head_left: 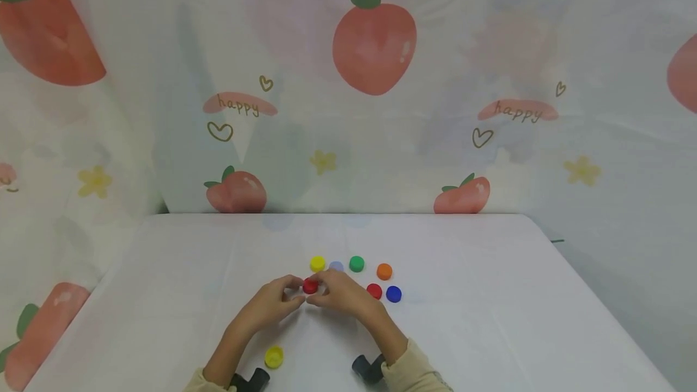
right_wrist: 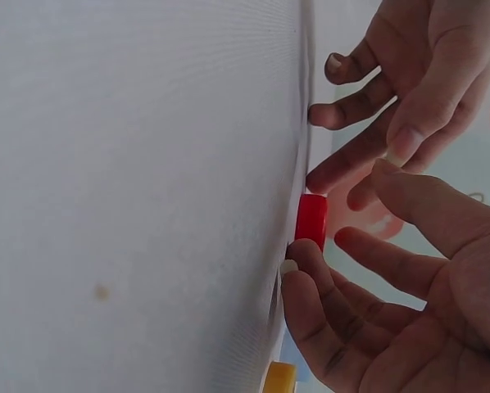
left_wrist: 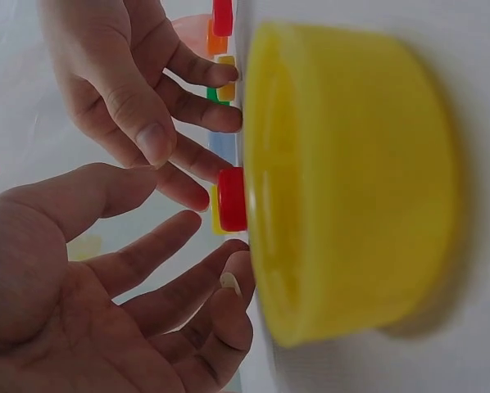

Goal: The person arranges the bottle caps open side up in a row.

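A small red plastic cap [head_left: 310, 286] lies on the white table between my two hands. My left hand [head_left: 270, 303] is at its left side, thumb and fingers apart and loosely bent. From the right, my right hand [head_left: 343, 293] reaches around it, fingertips close beside the cap; whether they touch it I cannot tell. Both wrist views show the red cap [left_wrist: 232, 199] standing between the two sets of fingers, with the thumb tips meeting or nearly meeting. Nearer my body, a hollow yellow cap [head_left: 274, 357] sits with its open side up, large in the left wrist view.
Behind and right of my hands are a yellow cap [head_left: 318, 264], a light blue cap [head_left: 336, 266], a green cap [head_left: 356, 264], an orange cap [head_left: 384, 271], a second red cap [head_left: 374, 291] and a blue cap [head_left: 394, 294]. A printed cloth [head_left: 376, 138] hangs behind the table.
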`<state>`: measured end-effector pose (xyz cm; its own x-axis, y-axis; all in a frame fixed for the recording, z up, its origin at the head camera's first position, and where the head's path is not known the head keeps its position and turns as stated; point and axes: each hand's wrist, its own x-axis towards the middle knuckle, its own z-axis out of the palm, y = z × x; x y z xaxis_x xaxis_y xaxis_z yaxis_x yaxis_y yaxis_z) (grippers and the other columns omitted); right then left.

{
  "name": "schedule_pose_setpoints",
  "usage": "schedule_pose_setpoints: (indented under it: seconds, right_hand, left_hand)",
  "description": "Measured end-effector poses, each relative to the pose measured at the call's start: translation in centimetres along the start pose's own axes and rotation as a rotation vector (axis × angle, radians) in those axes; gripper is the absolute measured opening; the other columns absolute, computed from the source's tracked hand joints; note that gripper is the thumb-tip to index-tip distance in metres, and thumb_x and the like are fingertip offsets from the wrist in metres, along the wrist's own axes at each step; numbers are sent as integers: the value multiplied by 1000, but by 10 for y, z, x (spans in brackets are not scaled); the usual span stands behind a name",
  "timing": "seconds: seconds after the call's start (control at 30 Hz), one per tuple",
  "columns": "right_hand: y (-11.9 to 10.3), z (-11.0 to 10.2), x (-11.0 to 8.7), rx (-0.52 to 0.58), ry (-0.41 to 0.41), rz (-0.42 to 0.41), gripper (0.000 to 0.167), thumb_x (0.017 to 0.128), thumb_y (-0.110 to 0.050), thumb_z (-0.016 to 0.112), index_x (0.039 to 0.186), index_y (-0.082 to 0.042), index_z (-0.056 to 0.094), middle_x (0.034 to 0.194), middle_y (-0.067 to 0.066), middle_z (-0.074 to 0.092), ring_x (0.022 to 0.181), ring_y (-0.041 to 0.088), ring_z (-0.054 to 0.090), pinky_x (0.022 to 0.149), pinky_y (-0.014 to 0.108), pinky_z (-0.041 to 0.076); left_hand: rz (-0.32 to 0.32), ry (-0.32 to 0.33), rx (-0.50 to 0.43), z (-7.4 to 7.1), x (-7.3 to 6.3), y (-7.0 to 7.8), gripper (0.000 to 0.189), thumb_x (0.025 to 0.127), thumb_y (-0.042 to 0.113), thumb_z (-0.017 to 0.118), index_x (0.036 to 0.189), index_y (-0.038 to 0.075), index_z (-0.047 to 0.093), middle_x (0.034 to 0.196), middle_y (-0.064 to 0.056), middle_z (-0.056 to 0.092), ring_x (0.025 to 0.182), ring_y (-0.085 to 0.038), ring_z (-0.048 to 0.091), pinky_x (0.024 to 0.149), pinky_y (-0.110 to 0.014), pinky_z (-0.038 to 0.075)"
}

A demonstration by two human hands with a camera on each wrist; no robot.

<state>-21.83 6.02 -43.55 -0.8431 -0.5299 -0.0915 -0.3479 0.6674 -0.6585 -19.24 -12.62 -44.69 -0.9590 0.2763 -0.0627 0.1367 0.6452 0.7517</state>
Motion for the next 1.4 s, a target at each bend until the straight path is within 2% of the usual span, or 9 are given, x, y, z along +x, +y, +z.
schedule_pose_setpoints:
  seconds: [0.27,0.43,0.53,0.67,0.77,1.0,1.17,1.4]
  right_hand:
    - [1,3,1,17,10,-3,35,83,-17,72,117,-7,64,93,-3,61,79,8,54,70,19,49]
    - [0,4,0,-40,31,14,33,85,-5,67,118,-7,62,98,0,61,87,11,54,78,24,50]
    - [-1,3,-1,-61,42,16,35,84,-2,66,119,-7,61,99,2,61,90,13,55,80,26,50]
    - [-1,3,-1,-49,44,25,36,83,-3,69,118,-5,61,93,2,61,85,13,56,76,24,51]
    - [-1,3,-1,-47,40,30,35,82,-4,70,116,-3,63,88,1,61,81,12,56,74,24,52]
    - [-1,4,-2,-42,-1,71,33,81,-10,74,112,-4,65,82,-1,63,75,11,56,71,25,52]
    - [-1,4,-3,-44,-20,71,30,79,-13,76,107,-6,65,78,-5,58,72,10,54,67,22,50]
    - [-3,2,-5,-61,-14,75,27,80,-20,76,99,-6,63,75,-5,55,70,10,53,64,21,49]
  left_hand:
    - [39,-23,-31,1,0,2,28,88,19,66,113,7,62,112,-6,63,85,-17,55,74,-35,49]
    - [32,-43,-57,0,-2,7,28,90,17,64,115,6,61,112,-7,63,93,-21,57,80,-39,49]
    - [28,-46,-66,-1,-3,8,29,90,18,64,116,6,60,112,-9,63,94,-24,58,80,-40,50]
    - [8,-53,-77,-1,-3,9,32,89,19,65,118,7,59,110,-9,63,92,-24,58,75,-37,52]
    - [-2,-67,-91,0,-4,9,32,89,19,64,119,8,59,110,-9,63,93,-24,58,75,-37,52]
    - [25,-109,-111,0,-5,10,33,91,21,61,120,7,58,110,-9,63,97,-27,59,77,-39,52]
    - [48,-131,-108,-1,-6,12,33,91,22,61,120,7,58,110,-9,63,98,-27,59,78,-41,51]
    - [42,-121,-135,-4,-9,15,34,91,22,62,120,5,57,109,-11,63,94,-26,60,69,-35,53]
